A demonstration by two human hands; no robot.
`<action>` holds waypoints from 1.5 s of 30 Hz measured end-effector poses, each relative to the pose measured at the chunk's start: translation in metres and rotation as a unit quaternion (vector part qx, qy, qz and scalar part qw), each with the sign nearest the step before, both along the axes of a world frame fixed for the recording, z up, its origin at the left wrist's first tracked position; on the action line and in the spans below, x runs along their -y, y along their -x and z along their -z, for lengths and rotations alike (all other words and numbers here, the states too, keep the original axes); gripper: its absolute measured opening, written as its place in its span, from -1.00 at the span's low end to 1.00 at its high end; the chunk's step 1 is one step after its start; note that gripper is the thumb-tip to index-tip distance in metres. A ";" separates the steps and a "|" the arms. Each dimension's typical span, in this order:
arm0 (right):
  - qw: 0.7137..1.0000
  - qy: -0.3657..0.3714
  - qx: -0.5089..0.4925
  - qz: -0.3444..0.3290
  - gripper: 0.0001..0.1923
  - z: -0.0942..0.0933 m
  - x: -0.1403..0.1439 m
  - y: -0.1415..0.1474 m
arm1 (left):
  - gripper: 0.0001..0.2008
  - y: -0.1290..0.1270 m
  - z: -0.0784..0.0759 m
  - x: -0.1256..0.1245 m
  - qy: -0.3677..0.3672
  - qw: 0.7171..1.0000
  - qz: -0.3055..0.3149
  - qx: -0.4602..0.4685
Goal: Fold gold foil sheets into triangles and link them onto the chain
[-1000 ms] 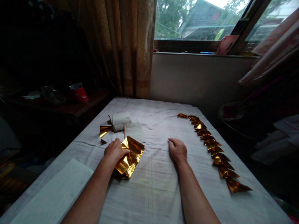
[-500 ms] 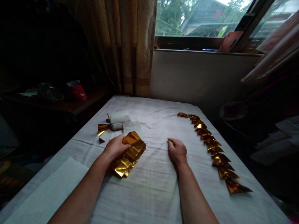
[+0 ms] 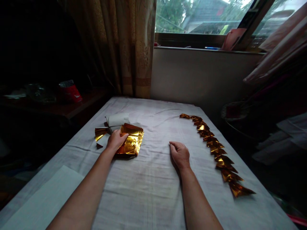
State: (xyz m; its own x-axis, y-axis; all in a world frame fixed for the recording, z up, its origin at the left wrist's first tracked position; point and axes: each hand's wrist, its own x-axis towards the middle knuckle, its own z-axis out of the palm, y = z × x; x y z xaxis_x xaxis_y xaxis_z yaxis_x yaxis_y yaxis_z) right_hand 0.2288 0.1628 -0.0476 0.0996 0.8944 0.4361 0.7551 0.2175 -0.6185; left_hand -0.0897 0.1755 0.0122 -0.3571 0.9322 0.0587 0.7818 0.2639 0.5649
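Stack of gold foil sheets lying flat on the white cloth of the worktop, left of centre, gripped at its near-left edge by the fingers of the left hand. Right hand resting on the cloth well apart from the stack, fingers curled loosely inward, holding nothing. Just beyond the stack a white paper roll and a folded gold piece; along the right side a row of folded gold foil triangles.

Stack of crinkled gold foil sheets, lying flat on white cloth, left of centre
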 end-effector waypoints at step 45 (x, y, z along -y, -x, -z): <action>0.939 0.192 -0.003 -0.284 -0.76 -0.066 0.053 -0.014 | -0.75 -0.099 0.021 0.089 -0.016 0.916 0.381 0.125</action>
